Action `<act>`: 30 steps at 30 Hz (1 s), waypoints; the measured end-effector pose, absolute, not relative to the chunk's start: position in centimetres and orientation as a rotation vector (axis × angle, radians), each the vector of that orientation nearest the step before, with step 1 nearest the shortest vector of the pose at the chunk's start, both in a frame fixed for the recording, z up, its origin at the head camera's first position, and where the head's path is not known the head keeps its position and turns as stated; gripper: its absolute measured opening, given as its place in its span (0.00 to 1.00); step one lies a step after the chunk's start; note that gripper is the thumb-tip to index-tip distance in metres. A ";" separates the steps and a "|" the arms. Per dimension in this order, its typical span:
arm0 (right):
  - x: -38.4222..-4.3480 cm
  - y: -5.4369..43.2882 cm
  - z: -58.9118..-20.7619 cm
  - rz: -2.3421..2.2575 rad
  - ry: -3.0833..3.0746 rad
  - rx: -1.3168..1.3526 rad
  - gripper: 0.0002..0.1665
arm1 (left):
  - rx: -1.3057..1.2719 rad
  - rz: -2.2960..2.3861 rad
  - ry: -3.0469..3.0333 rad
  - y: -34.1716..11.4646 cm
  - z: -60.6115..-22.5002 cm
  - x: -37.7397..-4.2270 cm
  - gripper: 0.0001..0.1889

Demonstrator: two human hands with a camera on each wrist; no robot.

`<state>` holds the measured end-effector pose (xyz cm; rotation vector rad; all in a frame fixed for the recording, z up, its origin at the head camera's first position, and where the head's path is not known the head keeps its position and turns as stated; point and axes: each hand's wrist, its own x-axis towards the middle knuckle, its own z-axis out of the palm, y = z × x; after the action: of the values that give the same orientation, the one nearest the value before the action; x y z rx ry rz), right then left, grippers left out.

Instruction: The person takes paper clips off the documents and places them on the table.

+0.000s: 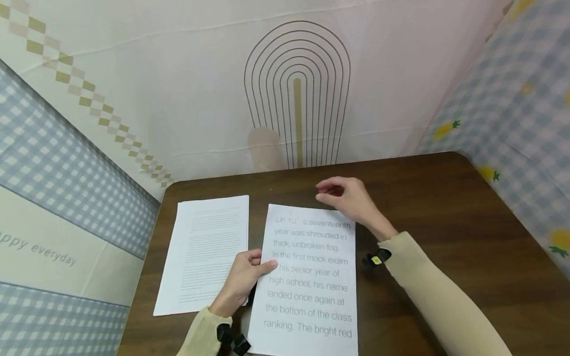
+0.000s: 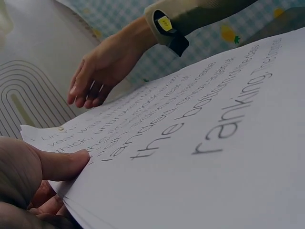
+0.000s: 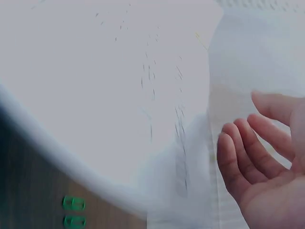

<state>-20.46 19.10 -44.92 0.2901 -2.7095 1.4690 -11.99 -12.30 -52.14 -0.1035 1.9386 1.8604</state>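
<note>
My left hand [image 1: 247, 277] pinches the left edge of a sheaf of white paper [image 1: 307, 277] printed in large text, thumb on top and fingers beneath. In the left wrist view, several sheet edges show under the thumb [image 2: 66, 164]. A small yellowish paper clip [image 1: 290, 211] sits at the sheaf's top edge, left of centre. Just beyond the top right corner hovers my right hand [image 1: 349, 198], its fingers loosely bent. Nothing shows between those fingers [image 3: 238, 162] in the right wrist view.
A second paper stack [image 1: 213, 247] with small print lies to the left on the dark wooden table [image 1: 427, 198]. Fabric-covered walls [image 1: 200, 89] stand behind and at both sides. Two small green outlines [image 3: 74, 203] appear in the right wrist view; I cannot tell what they are.
</note>
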 end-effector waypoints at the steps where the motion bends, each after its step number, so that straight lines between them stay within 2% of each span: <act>1: -20.6 18.4 -44.8 1.467 -2.734 0.334 0.17 | -0.103 1.864 1.935 -12.3 -52.1 -11.9 0.15; 10: -21.6 13.9 -44.9 1.374 -2.872 0.624 0.18 | -0.102 1.867 1.932 -12.4 -52.1 -11.9 0.15; 20: -21.9 12.7 -44.9 1.392 -2.901 0.618 0.09 | -0.091 1.858 1.953 -12.5 -51.9 -11.8 0.15; 30: -21.8 12.7 -45.0 1.435 -2.910 0.604 0.10 | -0.097 1.865 1.943 -12.3 -52.0 -11.6 0.15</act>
<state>-21.81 12.67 -44.97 0.6036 -2.9099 1.4353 -11.57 -12.26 -52.01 -0.0972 1.9427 1.8648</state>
